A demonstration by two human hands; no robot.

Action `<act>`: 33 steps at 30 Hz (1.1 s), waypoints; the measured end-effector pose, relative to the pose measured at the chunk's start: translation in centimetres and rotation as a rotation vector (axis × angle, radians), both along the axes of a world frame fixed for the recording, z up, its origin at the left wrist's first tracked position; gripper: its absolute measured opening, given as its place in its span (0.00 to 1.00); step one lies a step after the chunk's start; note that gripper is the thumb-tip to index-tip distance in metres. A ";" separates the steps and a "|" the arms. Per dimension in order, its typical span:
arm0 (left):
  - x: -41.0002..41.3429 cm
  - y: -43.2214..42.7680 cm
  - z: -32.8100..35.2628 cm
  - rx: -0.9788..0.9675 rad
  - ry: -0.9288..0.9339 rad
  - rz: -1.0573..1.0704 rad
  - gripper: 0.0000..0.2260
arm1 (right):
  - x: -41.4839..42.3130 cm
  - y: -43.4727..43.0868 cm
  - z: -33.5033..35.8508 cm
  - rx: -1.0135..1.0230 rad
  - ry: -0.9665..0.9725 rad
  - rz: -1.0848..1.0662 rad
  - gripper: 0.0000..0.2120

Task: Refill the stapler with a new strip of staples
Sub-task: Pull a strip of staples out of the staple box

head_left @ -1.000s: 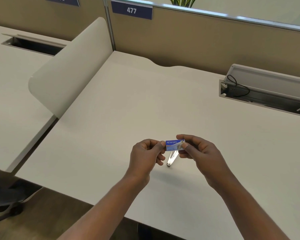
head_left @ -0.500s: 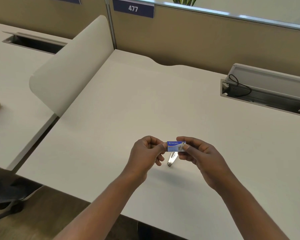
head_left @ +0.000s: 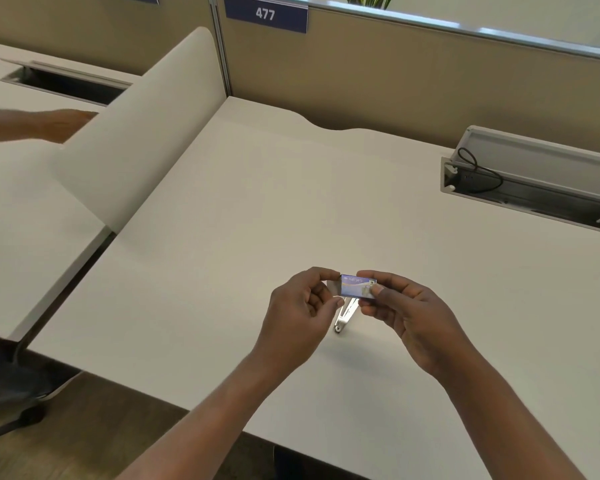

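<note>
Held the staple box — small, blue, pale print on its face — up in the air between both hands, above the tabletop and clear of it. Pinched its right end with the right hand, thumb on the front face and forefinger along the top edge, the other fingers curled loosely beneath. Gripped the left end with the left hand, forefinger above and thumb below, fingers closed on a pale piece that stuck out of the box there; could not tell whether flap or inner tray. Had the stapler lying on the tabletop directly under the box: bare metal, two arms spread in a narrow V from the hinge end nearest the body, far end hidden behind the hands. Saw a white curved divider standing along the tabletop's left edge, and beyond it a neighbouring desk with someone else's arm stretched over it. Noted an open cable tray at the far right of the tabletop, a black cable looped inside. Faced a tan partition at the back — blue sign reading 477 on its upper edge.
</note>
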State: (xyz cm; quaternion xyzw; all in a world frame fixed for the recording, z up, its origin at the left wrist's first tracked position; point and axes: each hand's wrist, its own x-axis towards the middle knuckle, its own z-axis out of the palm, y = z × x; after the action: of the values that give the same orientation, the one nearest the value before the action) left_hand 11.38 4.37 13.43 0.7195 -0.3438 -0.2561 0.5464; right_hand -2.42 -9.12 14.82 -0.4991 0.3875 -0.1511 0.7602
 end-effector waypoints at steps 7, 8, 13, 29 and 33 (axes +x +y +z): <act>0.4 -0.1 0.4 -0.040 -0.022 0.012 0.08 | 0.1 -0.2 0.1 0.021 -0.005 -0.002 0.12; 0.4 -0.1 0.5 -0.040 -0.025 0.010 0.08 | 0.1 -0.3 0.1 0.025 -0.007 0.000 0.12; 1.0 -0.1 0.3 -0.029 -0.008 -0.013 0.09 | 0.1 -0.5 0.1 0.039 -0.008 -0.009 0.11; 2.6 0.0 1.0 -0.150 0.746 0.134 0.07 | 0.5 0.1 -0.4 0.140 -0.031 -0.064 0.11; 2.5 0.1 0.8 -0.142 0.778 0.073 0.09 | 0.6 0.4 -0.6 0.144 -0.026 -0.067 0.11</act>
State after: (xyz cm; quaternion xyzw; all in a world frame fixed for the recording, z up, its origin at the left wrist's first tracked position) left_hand 13.90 4.47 14.24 0.5408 -0.1023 -0.4654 0.6932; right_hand -1.79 -8.77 14.24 -0.4278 0.4041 -0.1546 0.7936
